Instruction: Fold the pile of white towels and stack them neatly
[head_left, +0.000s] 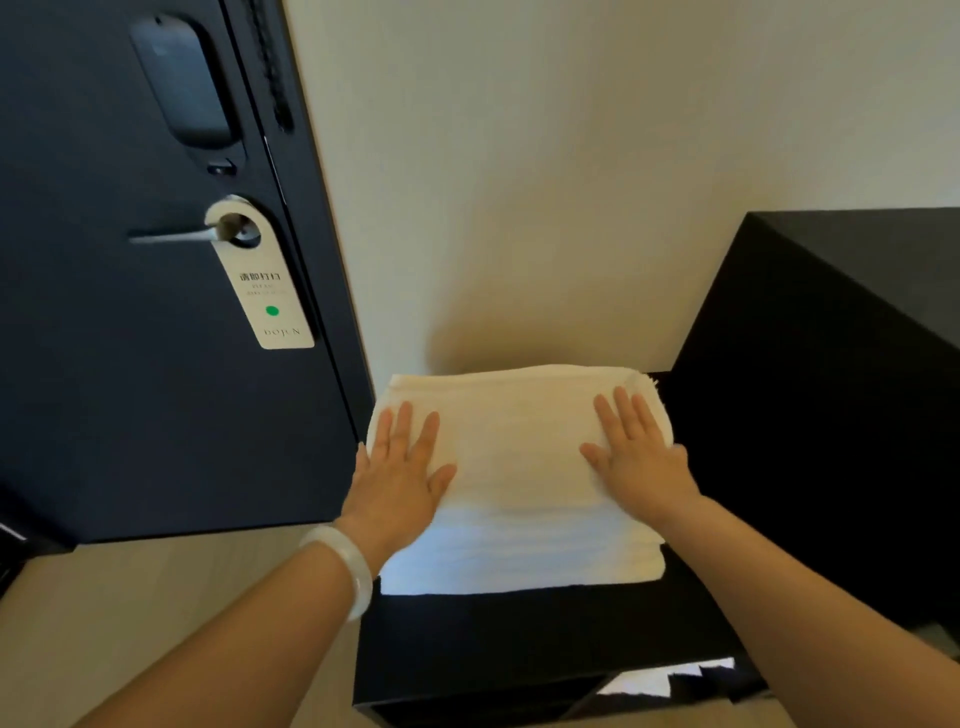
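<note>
Flat left hand (400, 467), right hand (636, 457), pressing soft white towel stack (519, 493)

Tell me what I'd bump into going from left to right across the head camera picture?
door handle → door hanger sign → left hand → middle of the white towel stack → right hand → tall black cabinet. Both hands lie flat on the white towel stack.

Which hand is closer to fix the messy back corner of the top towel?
Probably the right hand. It lies flat on the top towel, fingertips just short of the ruffled back corner. The left hand rests flat at the opposite side, nearest the door.
</note>
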